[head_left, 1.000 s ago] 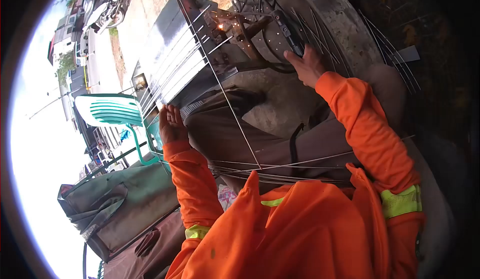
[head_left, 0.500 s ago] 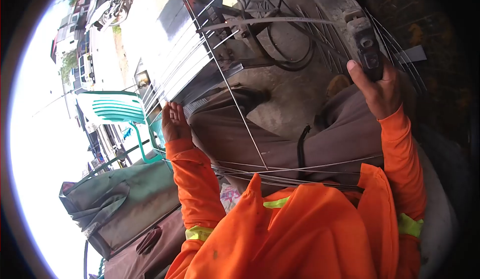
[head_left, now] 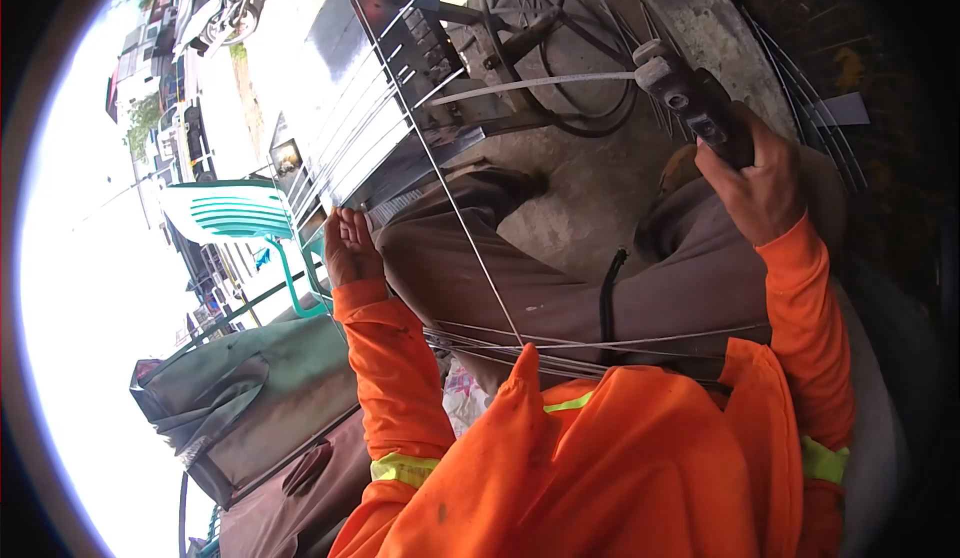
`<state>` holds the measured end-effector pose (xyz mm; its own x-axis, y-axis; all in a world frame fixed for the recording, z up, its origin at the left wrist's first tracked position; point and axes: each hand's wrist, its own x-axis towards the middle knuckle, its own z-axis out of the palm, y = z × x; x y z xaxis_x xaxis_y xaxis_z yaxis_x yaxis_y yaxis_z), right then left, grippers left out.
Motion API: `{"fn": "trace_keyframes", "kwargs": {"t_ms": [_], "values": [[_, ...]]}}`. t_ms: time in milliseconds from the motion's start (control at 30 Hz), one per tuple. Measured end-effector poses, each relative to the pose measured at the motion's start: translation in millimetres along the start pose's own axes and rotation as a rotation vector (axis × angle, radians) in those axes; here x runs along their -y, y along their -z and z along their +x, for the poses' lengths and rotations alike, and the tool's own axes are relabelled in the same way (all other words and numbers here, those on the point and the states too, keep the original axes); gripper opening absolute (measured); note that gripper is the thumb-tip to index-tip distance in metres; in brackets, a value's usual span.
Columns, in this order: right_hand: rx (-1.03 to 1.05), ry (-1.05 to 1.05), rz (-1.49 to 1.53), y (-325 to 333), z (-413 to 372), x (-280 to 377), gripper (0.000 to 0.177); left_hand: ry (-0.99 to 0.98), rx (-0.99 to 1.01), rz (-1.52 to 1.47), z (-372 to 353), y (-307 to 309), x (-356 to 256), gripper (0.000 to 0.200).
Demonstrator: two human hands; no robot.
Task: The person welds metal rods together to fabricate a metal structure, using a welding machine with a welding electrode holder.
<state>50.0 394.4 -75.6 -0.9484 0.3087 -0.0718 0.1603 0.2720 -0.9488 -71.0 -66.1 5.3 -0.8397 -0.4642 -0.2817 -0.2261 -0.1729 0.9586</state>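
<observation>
In my right hand (head_left: pixel 757 180) is a dark electrode holder (head_left: pixel 693 101), its jaws toward the left with a long pale welding rod (head_left: pixel 540 83) clamped in them. The rod's far end lies near short cross rods beside a long thin metal rod (head_left: pixel 455 203). My left hand (head_left: pixel 350 246) is raised at the left with fingers partly curled, near the edge of the work surface; whether it grips a thin rod there is hard to make out. Several thin rods (head_left: pixel 590 344) lie across my lap.
A dark metal box (head_left: pixel 405 33) and cables (head_left: pixel 590 123) are ahead. A green chair (head_left: pixel 235 213) stands at the left, with a cloth-covered seat (head_left: pixel 270 398) nearer. More thin rods (head_left: pixel 815 108) lie on the floor at the right.
My right hand has tilted the holder leftward, and the clamped rod has shifted a little right and down. The view has moved slightly; my left hand stays almost in place.
</observation>
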Motion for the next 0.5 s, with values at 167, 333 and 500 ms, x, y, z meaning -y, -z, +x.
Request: {"fn": "trace_keyframes", "kwargs": {"t_ms": [167, 333, 500], "values": [[0.001, -0.007, 0.029, 2.0, -0.3, -3.7, 0.024, 0.017, -0.029, -0.009, -1.6, -3.8, -2.0, 0.018], [0.025, -0.009, 0.003, 3.0, 1.1, -0.7, 0.024, 0.031, -0.050, 0.030, 0.4, -4.6, -9.0, 0.015], [0.042, 0.038, -0.007, 2.0, 1.9, -2.5, 0.019, 0.051, -0.059, 0.038, 0.7, -8.4, -10.2, 0.016]]}}
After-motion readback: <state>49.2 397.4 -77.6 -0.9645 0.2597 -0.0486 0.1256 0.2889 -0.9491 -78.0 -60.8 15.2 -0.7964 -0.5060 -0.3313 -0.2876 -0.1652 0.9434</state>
